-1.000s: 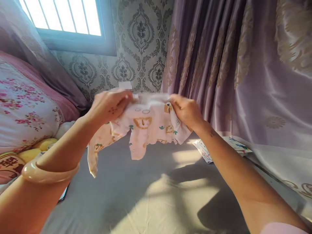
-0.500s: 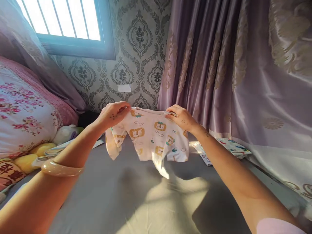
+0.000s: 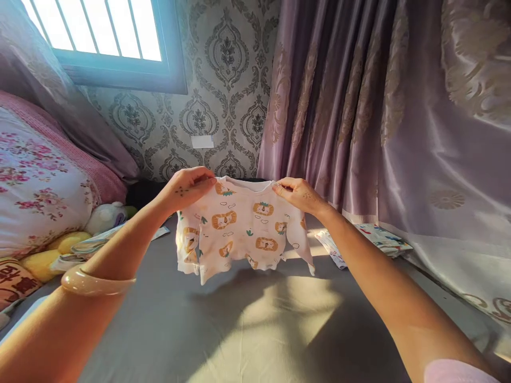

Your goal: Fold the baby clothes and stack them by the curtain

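Note:
A small long-sleeved shirt (image 3: 243,229), pale pink with orange lion faces and green leaves, hangs spread out above the grey bed sheet (image 3: 159,324). My left hand (image 3: 189,186) pinches it at the shoulder left of the neckline. At the other shoulder my right hand (image 3: 299,194) grips the cloth between thumb and fingers. Both sleeves dangle at the sides, and the lower hem hangs free. A bangle (image 3: 98,279) circles my left forearm.
Folded patterned clothes (image 3: 379,239) lie on the right by the purple curtain (image 3: 319,106). Along the left are a floral pillow (image 3: 35,170), plush toys (image 3: 104,215) and more folded cloth (image 3: 96,239). Behind stands a patterned wall with a barred window (image 3: 99,32).
The shirt has swung and opened out flatter, its hem and sleeves shifting and more of its front showing. Both hands keep their hold at nearly the same spots.

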Motion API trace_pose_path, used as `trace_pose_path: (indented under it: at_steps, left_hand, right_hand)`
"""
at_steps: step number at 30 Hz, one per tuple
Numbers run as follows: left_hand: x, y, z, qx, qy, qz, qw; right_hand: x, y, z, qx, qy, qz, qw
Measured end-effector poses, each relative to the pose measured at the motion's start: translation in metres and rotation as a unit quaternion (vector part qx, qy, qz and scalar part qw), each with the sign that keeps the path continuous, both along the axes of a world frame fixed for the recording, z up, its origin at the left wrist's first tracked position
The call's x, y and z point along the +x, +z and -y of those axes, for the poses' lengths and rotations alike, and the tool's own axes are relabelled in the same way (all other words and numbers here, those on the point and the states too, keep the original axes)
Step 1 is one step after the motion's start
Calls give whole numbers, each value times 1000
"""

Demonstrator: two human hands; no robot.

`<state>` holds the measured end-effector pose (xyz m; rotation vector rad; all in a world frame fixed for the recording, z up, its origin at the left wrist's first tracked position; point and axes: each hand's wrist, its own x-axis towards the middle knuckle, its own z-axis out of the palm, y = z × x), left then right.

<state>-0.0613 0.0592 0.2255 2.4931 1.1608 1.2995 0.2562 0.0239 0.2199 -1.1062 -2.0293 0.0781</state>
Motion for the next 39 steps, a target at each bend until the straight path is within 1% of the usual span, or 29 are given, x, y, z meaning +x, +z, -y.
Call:
trace_pose_path:
  at_steps: [5, 9, 13, 16, 19, 21, 23, 24, 25, 26, 28, 29, 30, 33, 36, 39]
  left_hand:
    - [3, 0, 5, -25, 1, 2, 1000]
    - [5, -2, 5, -50, 4, -9, 999]
    - [4, -4, 3, -43, -8, -10, 999]
    - [1, -3, 3, -16, 26, -30, 999]
    - [1, 1, 10, 31, 65, -60, 996]
    - [3, 3, 19, 108, 89, -54, 989]
    - [6, 2, 27, 213, 127, 4, 969]
    - [7, 1, 29, 249, 140, 30, 958]
    - [7, -2, 30, 259, 141, 30, 955]
    - [6, -5, 29, 241, 132, 0, 961]
    - [3, -13, 24, 157, 107, -106, 976]
    - [1, -16, 20, 121, 105, -145, 976]
    - [0, -19, 17, 99, 118, -160, 975]
    - [-2, -21, 12, 92, 171, -126, 973]
    - [1, -19, 12, 97, 184, -108, 972]
    - [5, -20, 11, 80, 197, -65, 975]
  right_hand:
    - [0, -7, -6, 13, -9, -18, 1000]
    - [2, -9, -10, 18, -46, -3, 999]
    - [3, -10, -13, 24, -84, 42, 995]
    - [2, -6, -9, 27, -125, 103, 987]
    - [0, 3, 1, 41, -159, 149, 975]
    - [-2, 8, 8, 97, -169, 145, 970]
    - [-3, 9, 12, 183, -173, 109, 962]
    - [-4, 7, 13, 215, -174, 94, 956]
    - [-3, 5, 14, 225, -172, 96, 954]
    - [-3, 1, 13, 210, -165, 118, 956]
    - [0, -4, 10, 135, -141, 190, 962]
    - [1, -6, 8, 102, -131, 214, 963]
    - [2, -6, 6, 84, -127, 222, 963]
    - [3, -2, 2, 98, -147, 181, 968]
    - [0, 3, -1, 94, -158, 142, 973]
    - [-3, 2, -5, 77, -145, 87, 983]
